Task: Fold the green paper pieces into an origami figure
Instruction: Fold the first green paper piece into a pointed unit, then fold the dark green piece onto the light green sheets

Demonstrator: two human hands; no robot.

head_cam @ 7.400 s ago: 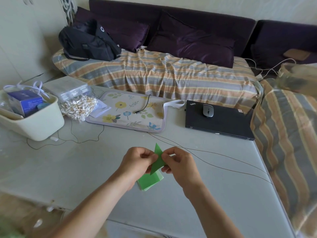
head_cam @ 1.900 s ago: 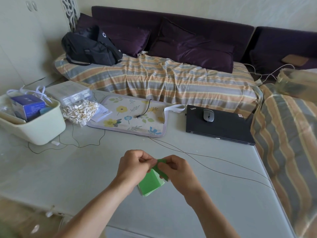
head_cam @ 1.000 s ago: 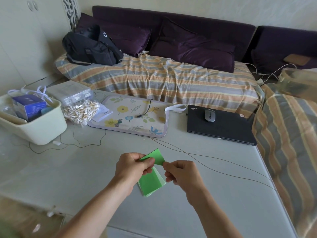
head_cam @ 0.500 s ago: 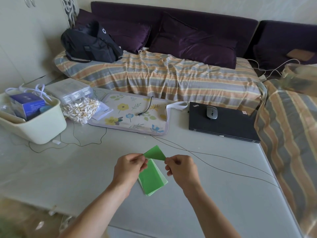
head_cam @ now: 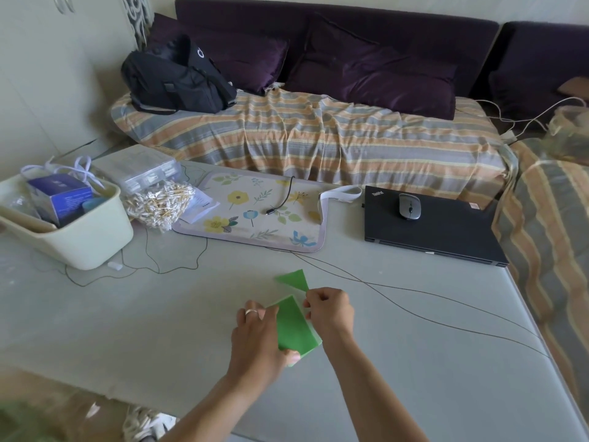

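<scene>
**Hand and Paper Positions at Mid-Fold**

The right hand (head_cam: 330,311) pinched one corner of a folded green triangle (head_cam: 294,279), which extended toward 11 o'clock from the fingertips, above the tabletop (head_cam: 159,330). The left hand (head_cam: 256,339) gripped the stack of green paper (head_cam: 294,327), thumb at its near edge and fingers at its far left corner. The stack lay between both hands. A black laptop (head_cam: 446,231) with a mouse (head_cam: 409,206) on it lay at 2 o'clock from the hands. A floral mat (head_cam: 255,218) lay at 12 o'clock, and a cream bin (head_cam: 86,234) at 10 o'clock.
</scene>
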